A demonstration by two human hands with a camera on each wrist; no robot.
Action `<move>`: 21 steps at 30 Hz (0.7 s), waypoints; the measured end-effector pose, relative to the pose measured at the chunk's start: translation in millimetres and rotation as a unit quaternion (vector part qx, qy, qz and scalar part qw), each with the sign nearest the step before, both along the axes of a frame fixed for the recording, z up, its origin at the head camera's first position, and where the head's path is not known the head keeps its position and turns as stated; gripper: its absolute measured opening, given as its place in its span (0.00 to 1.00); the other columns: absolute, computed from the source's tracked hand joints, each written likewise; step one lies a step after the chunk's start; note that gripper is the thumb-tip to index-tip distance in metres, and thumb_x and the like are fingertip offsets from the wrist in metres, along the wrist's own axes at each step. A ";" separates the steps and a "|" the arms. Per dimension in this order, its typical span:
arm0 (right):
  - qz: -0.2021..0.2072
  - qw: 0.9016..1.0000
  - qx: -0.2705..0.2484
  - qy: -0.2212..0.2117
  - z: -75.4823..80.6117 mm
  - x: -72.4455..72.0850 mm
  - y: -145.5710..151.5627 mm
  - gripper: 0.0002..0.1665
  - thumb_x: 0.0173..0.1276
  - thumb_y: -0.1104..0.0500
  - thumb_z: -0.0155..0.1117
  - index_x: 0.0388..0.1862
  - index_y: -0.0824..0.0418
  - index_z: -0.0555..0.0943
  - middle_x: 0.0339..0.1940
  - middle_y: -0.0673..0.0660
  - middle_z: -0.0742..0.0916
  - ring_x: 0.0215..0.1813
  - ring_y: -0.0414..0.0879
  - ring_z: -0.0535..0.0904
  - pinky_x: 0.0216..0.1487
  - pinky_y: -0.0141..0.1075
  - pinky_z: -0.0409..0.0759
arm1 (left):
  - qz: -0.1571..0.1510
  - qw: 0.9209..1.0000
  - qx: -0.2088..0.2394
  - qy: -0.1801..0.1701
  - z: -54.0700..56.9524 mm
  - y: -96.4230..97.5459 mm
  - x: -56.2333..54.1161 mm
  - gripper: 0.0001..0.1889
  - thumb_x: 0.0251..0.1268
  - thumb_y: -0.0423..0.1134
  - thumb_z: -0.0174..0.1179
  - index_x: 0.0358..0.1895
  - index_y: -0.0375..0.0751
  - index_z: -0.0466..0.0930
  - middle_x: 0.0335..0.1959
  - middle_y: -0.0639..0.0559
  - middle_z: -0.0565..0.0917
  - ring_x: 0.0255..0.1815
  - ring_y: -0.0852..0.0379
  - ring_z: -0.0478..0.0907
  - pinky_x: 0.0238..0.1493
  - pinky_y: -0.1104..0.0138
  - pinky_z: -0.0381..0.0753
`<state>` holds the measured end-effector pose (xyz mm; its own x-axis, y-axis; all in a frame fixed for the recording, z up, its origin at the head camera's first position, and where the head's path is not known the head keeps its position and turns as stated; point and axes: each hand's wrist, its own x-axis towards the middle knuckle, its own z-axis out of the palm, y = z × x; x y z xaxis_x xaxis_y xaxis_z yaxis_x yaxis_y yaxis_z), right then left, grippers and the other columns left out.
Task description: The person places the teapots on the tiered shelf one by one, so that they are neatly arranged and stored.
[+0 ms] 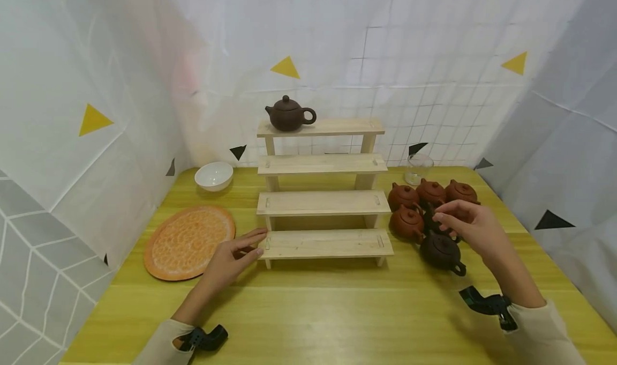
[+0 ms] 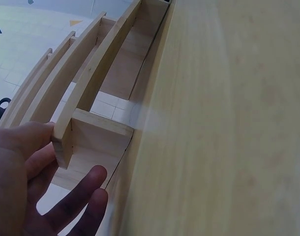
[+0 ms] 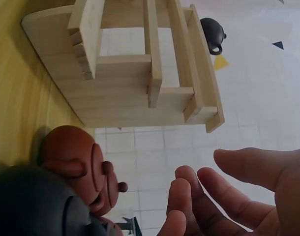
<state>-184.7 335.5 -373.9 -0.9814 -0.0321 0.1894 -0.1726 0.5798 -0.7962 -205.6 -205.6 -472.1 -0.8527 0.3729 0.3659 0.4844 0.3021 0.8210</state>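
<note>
A stepped wooden stand (image 1: 325,203) rises in tiers in the middle of the table. My left hand (image 1: 236,255) touches the left end of its lowest shelf, thumb at the front edge; the left wrist view shows other fingers spread below the shelf board (image 2: 98,64). My right hand (image 1: 469,225) hovers above the teapots on the right, fingers loosely bent, nothing between them. Beneath it sits a dark brown teapot (image 1: 441,251), with another dark one partly hidden behind. Several reddish-brown teapots (image 1: 407,223) cluster beside them. One dark teapot (image 1: 286,114) stands on the top shelf's left part.
A round orange-patterned mat (image 1: 190,241) lies on the left of the table, a white bowl (image 1: 214,176) behind it. At the back right stands a clear glass (image 1: 418,169). White sheets (image 1: 328,43) hang behind and at both sides of the wooden table (image 1: 318,317).
</note>
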 end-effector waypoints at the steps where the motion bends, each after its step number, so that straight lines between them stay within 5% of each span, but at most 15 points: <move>1: 0.001 1.000 0.000 0.001 -2.4 0.6 1.8 0.22 0.80 0.49 0.65 0.57 0.67 0.82 0.45 0.58 0.89 0.38 0.51 0.84 0.35 0.39 0.84 | 0.000 1.000 0.000 0.000 -0.4 -0.2 -0.1 0.21 0.76 0.37 0.65 0.69 0.42 0.81 0.70 0.51 0.77 0.62 0.50 0.81 0.48 0.60 0.85; 21: -0.030 0.999 -0.011 -0.022 -38.8 23.7 29.5 0.19 0.80 0.54 0.65 0.54 0.70 0.82 0.39 0.56 0.89 0.38 0.47 0.83 0.35 0.35 0.83 | -0.002 1.000 0.001 0.009 0.8 0.6 0.4 0.21 0.76 0.36 0.65 0.68 0.41 0.81 0.70 0.48 0.77 0.64 0.47 0.79 0.49 0.60 0.85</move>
